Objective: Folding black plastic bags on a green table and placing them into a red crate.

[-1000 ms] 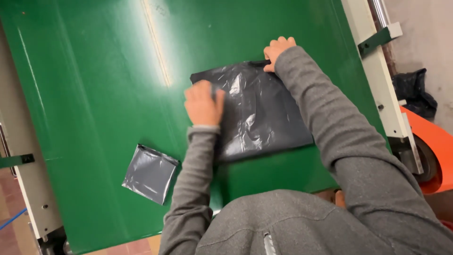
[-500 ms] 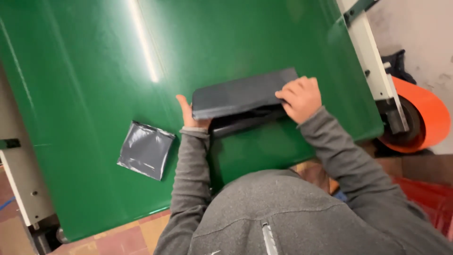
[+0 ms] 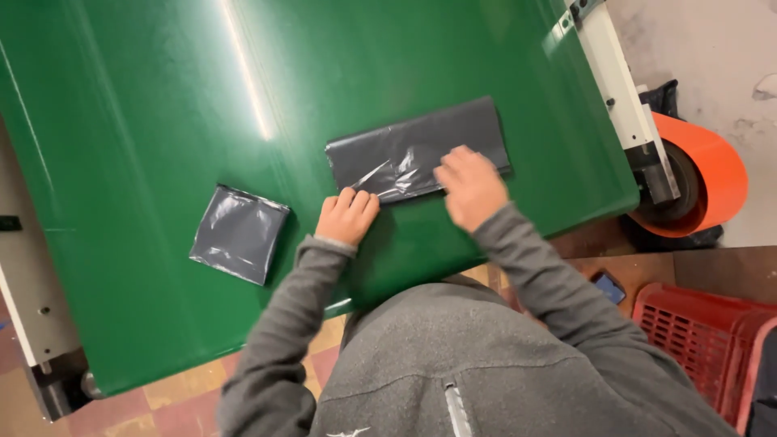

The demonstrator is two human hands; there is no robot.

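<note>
Right grip: my right hand [image 3: 473,188], released, palm flat on the folded grey bag [image 3: 417,150].
Left grip: my left hand [image 3: 348,217], fingers curled, touching the bag's near edge on the green tabletop [image 3: 162,97].

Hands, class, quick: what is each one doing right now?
Left hand: fingers curled, pinning the folded dark plastic bag's near edge.
Right hand: open, pressed flat on that bag.

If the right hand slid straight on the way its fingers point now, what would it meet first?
The right hand lies flat on the folded dark plastic bag, fingers pointing up-left across it. Going on, it would cross more of that bag, then bare green table; nothing else seems to lie in that line.
</note>
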